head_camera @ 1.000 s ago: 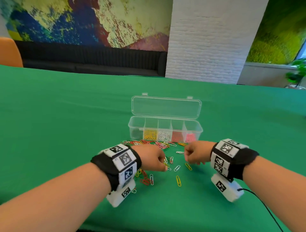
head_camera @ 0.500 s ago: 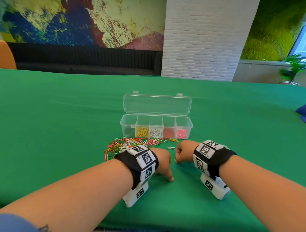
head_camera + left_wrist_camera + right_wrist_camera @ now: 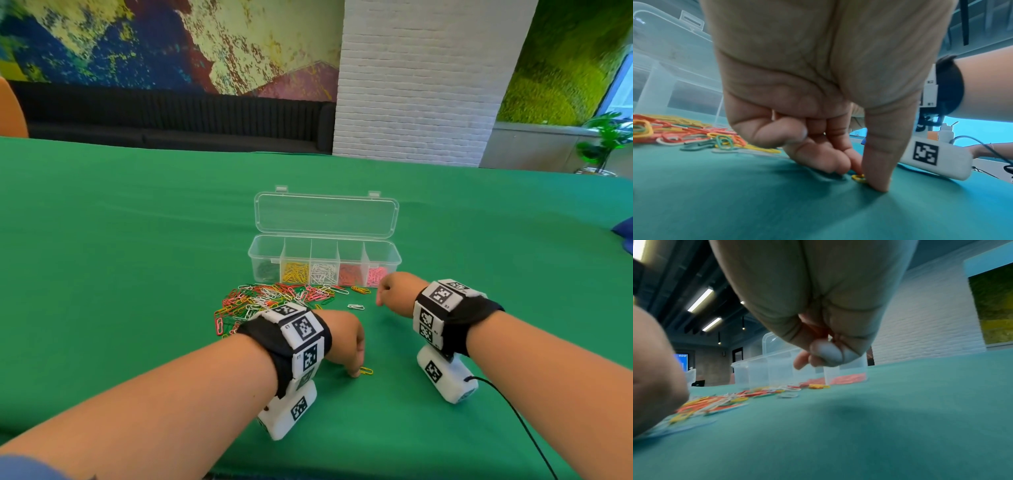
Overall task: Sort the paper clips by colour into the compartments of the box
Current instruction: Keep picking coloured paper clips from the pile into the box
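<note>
Left hand (image 3: 342, 344) pinching at yellow clip (image 3: 365, 371) flat on cloth well short of box (image 3: 394, 263), right hand (image 3: 822, 331) clenched on red clips beside its pink end; thin clip likely to slip from fingertips.

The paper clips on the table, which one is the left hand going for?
The lone yellow paper clip lying nearest the person, at the left hand's fingertips, apart from the mixed pile by the box.
</note>
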`<act>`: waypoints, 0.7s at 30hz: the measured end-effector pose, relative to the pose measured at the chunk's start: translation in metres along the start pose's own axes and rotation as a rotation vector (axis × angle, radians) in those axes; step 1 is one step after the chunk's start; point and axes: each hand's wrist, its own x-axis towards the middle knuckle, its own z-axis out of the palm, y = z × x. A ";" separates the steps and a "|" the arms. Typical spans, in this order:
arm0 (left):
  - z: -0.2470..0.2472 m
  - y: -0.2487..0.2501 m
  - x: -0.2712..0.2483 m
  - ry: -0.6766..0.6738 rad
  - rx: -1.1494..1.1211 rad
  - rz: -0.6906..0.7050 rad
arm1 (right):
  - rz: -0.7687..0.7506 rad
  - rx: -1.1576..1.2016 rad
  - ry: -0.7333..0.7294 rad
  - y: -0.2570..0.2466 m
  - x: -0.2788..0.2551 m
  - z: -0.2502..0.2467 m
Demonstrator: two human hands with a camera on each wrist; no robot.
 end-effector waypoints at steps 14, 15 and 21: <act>-0.016 -0.044 -0.026 0.161 -0.148 0.009 | -0.077 -0.216 -0.059 -0.004 0.024 0.003; -0.019 -0.052 -0.030 0.177 -0.160 -0.014 | -0.089 -0.202 -0.052 -0.003 0.024 0.003; -0.028 -0.093 -0.040 0.209 -0.137 -0.172 | -0.075 -0.139 -0.002 0.002 0.023 0.005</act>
